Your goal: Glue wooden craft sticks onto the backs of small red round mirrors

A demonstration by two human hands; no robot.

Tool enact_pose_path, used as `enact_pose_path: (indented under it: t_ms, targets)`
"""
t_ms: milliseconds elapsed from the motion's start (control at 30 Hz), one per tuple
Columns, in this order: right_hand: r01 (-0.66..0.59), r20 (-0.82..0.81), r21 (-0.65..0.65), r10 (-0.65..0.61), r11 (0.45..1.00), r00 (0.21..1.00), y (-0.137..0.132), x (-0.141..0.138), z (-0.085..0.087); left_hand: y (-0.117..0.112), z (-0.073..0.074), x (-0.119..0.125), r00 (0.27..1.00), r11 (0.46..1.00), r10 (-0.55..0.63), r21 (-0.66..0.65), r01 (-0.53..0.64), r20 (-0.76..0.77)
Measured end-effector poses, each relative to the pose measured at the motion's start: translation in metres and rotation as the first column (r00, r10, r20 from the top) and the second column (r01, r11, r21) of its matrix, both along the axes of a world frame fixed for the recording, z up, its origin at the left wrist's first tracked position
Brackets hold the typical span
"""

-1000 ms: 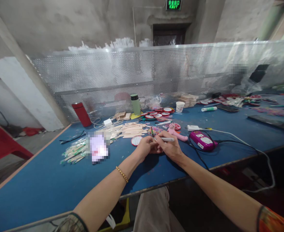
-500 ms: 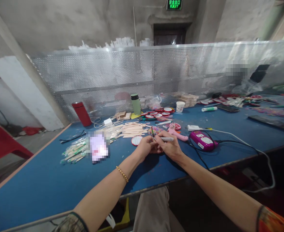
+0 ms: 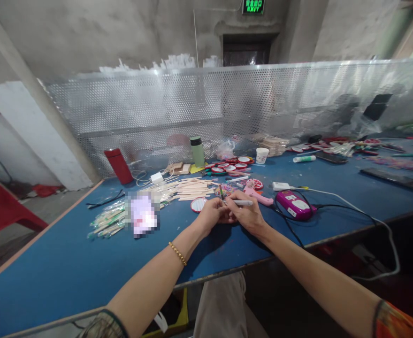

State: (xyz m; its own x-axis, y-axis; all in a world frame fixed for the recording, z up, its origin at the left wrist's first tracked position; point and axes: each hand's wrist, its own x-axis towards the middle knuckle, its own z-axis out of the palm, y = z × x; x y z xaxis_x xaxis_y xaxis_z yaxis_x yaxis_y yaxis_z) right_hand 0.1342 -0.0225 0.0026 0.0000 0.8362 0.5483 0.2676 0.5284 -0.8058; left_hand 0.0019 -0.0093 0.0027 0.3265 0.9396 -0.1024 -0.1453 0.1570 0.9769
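My left hand (image 3: 211,213) is closed around a wooden stick (image 3: 221,191) whose upper end shows coloured marks. Its lower part is hidden by my fingers. In my right hand (image 3: 248,217) is a white marker pen (image 3: 244,203), held in a writing grip with its tip end against the stick. Both hands meet just above the blue table (image 3: 122,272). Left of them lies a round white disc with a red rim (image 3: 198,204). Beyond them are a heap of small coloured bands (image 3: 226,189) and a pile of plain wooden sticks (image 3: 194,188).
A pink glue gun (image 3: 259,196) and a purple power box (image 3: 294,205) with cables lie to the right. Bagged sticks (image 3: 108,218) and a blurred-out phone (image 3: 143,215) are at left. A red bottle (image 3: 118,165), green bottle (image 3: 197,152) and paper cup (image 3: 262,155) stand behind.
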Motion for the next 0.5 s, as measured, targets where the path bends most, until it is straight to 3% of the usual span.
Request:
enact_pose_path:
  t_ms: [500]
  targets:
    - [0.016, 0.020, 0.021, -0.016, 1.000, 1.000, 0.0013, -0.0002, 0.0000, -0.0008, 0.0011, 0.0007, 1.000, 1.000, 0.013, -0.019, -0.012, 0.018]
